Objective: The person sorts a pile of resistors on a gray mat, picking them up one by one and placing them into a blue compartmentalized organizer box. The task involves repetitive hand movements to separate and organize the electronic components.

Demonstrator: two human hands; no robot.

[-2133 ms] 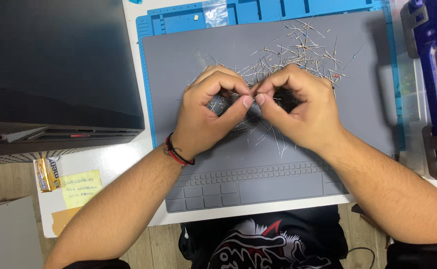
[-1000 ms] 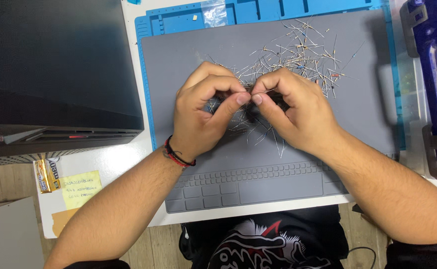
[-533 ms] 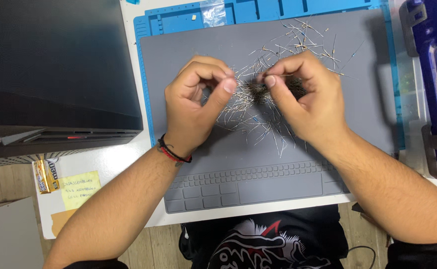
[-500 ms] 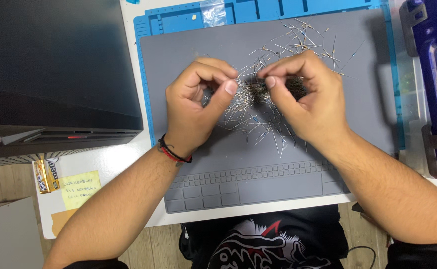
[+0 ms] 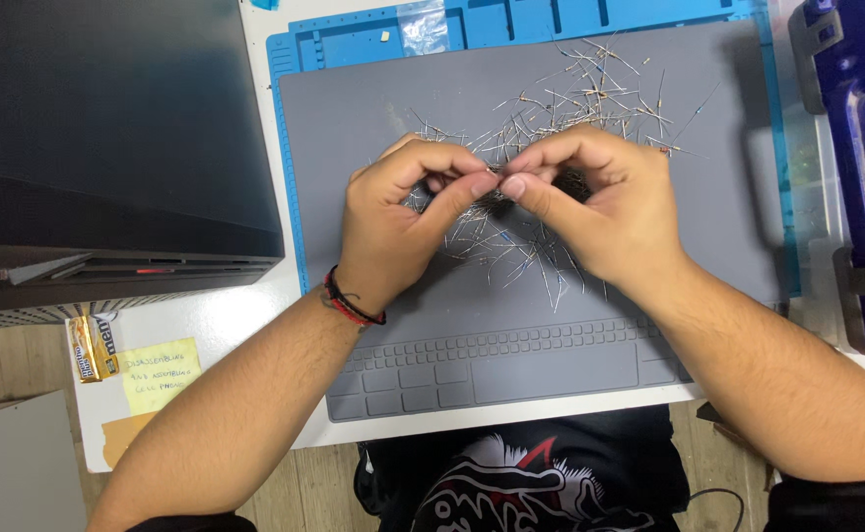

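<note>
Hands: my left hand (image 5: 393, 222) and right hand (image 5: 600, 202) meet thumb-to-thumb above the grey mat (image 5: 373, 108), wrists angled inward.
Fingers: both sets curl and pinch one thin wire-leaded component (image 5: 497, 173) between thumb and forefinger tips.
Pile: loose wire-leaded components (image 5: 590, 94) lie scattered on the mat, under and beyond my hands.
Left wrist: red-and-black band (image 5: 352, 303).
Tabletop: white (image 5: 216, 315), dark box (image 5: 98, 148) at my left.

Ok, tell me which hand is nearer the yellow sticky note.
Left. The left hand is up and to the right of the yellow sticky note; the right hand lies farther right, beyond it.
</note>
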